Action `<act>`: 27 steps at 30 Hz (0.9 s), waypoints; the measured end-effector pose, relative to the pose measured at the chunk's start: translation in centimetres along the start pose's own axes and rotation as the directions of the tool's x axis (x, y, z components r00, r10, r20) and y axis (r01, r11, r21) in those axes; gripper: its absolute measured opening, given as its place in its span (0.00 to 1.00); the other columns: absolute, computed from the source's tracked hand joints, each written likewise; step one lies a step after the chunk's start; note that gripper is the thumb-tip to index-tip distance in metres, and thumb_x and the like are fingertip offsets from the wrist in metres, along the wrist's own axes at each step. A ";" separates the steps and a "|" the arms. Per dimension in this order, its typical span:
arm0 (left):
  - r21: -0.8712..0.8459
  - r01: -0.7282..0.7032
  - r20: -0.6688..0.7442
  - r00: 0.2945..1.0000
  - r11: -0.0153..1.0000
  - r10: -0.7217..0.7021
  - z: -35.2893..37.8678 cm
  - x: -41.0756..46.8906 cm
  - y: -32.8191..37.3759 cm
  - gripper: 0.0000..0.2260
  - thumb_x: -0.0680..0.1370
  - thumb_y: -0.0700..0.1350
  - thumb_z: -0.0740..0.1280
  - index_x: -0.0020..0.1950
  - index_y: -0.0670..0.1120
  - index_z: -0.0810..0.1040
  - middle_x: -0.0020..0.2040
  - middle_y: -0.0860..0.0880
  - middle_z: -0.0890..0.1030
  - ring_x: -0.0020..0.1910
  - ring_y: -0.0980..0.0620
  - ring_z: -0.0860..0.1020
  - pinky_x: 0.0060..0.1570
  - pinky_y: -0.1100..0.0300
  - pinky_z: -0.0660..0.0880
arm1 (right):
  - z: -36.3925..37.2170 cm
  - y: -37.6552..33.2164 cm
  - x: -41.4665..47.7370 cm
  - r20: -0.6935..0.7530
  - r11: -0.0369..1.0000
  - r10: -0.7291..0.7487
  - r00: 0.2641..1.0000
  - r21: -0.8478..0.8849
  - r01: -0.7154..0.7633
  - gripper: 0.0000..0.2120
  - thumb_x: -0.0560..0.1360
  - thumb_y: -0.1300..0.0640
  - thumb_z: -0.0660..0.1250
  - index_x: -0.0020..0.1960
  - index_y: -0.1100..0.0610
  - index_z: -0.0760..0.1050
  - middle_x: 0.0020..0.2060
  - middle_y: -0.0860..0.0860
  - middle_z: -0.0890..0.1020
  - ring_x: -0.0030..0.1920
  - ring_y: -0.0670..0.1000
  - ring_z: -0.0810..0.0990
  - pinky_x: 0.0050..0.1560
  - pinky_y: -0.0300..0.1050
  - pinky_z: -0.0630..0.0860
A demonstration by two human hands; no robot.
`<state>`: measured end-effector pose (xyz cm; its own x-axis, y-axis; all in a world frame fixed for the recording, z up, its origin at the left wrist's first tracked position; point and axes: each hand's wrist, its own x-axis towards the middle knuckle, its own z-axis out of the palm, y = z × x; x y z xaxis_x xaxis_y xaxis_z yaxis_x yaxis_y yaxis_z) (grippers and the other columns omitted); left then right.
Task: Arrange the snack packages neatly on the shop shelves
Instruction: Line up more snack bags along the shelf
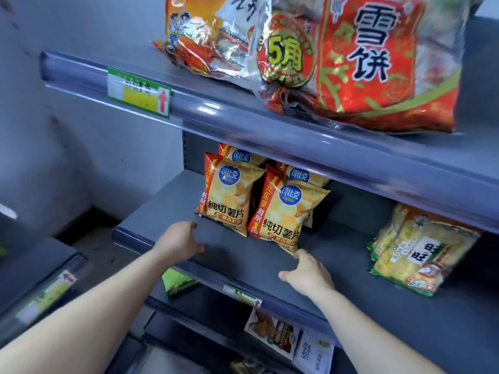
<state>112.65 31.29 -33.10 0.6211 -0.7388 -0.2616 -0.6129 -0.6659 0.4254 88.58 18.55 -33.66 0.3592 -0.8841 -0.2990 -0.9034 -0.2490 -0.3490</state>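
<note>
Two yellow-and-red chip bags stand upright side by side on the grey middle shelf (243,260), the left chip bag (229,195) and the right chip bag (283,211), with more of the same behind them. My left hand (181,241) hovers just left of and below the left bag's bottom corner, fingers loosely curled and holding nothing. My right hand (307,273) reaches up to the right bag's lower corner; its fingertips are at that corner and it grips nothing.
Big red rice-cracker bags (364,63) and an orange bag (199,36) lie on the top shelf. Yellow-green cracker packs (413,249) lie at the middle shelf's right. Lower shelves hold a green pack (178,284) and white boxes (278,336). A grey wall stands at the left.
</note>
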 end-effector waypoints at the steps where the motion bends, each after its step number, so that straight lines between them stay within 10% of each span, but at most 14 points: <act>1: 0.021 0.001 -0.008 1.000 1.000 -0.001 -0.2 -1.1 0.0 0.32 0.73 0.47 0.72 0.75 0.44 0.65 0.72 0.45 0.70 0.70 0.47 0.68 0.64 0.58 0.68 | -0.3 0.0 -0.9 0.013 1.000 -0.025 1.000 -0.012 0.025 0.27 0.71 0.46 0.70 0.67 0.50 0.68 0.64 0.49 0.75 0.63 0.53 0.75 0.56 0.46 0.75; 11: 0.341 -0.032 -0.149 0.985 0.940 0.087 -5.7 -11.7 1.3 0.24 0.75 0.47 0.67 0.71 0.51 0.69 0.66 0.48 0.74 0.65 0.47 0.73 0.60 0.56 0.73 | -5.9 -1.4 -9.5 0.008 0.953 -0.298 0.954 -0.051 0.298 0.17 0.70 0.48 0.72 0.57 0.46 0.75 0.59 0.47 0.77 0.59 0.51 0.76 0.55 0.45 0.75; 27: 0.394 -0.107 -0.437 0.852 0.913 0.288 -18.5 -22.6 9.5 0.19 0.77 0.49 0.67 0.67 0.51 0.73 0.65 0.49 0.76 0.63 0.47 0.74 0.59 0.51 0.74 | -21.0 -5.4 -20.3 -0.327 0.774 -0.624 0.710 -0.134 0.619 0.09 0.72 0.48 0.69 0.51 0.47 0.80 0.49 0.44 0.82 0.50 0.49 0.80 0.49 0.45 0.78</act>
<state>101.78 43.56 -7.12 0.5658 -0.7763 0.2779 -0.8184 -0.5697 0.0751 81.23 29.59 -7.08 0.7421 -0.6013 0.2962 -0.5082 -0.7929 -0.3362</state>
